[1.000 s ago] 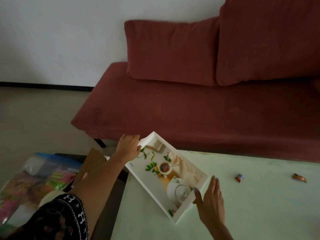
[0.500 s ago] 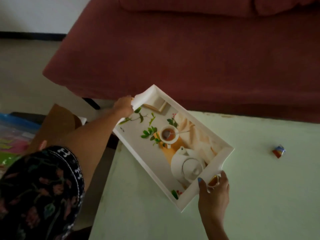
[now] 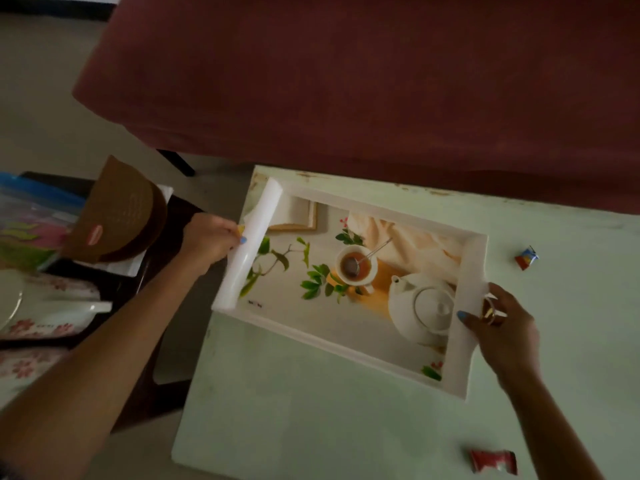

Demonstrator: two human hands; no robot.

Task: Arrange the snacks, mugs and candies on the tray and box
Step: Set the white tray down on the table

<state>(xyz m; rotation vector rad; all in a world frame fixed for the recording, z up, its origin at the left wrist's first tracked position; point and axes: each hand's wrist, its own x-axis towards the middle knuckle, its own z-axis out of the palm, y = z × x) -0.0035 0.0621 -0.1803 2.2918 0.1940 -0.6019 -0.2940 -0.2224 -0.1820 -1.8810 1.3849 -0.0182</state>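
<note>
A white tray [image 3: 247,252] with a printed teapot-and-teacup picture on its floor lies at the far left corner of the pale green table [image 3: 311,417]. My left hand [image 3: 211,237] grips its left handle rim. My right hand [image 3: 498,327] grips its right handle rim. Nothing lies in the tray. A small wrapped candy [image 3: 526,258] sits on the table to the right of the tray. Near the table's front right edge lies a red wrapped snack [image 3: 493,461].
A red sofa [image 3: 381,81] runs along behind the table. Left of the table stands a low dark stand with a brown round box [image 3: 117,213], a colourful plastic bag [image 3: 31,220] and flowered white dishes [image 3: 45,313]. Bare floor lies between stand and table.
Both hands carried the tray rightward and onto the table's corner, turning it closer to level with the table edge. My right hand went from open beside the tray to gripping its rim. The view tilted down.
</note>
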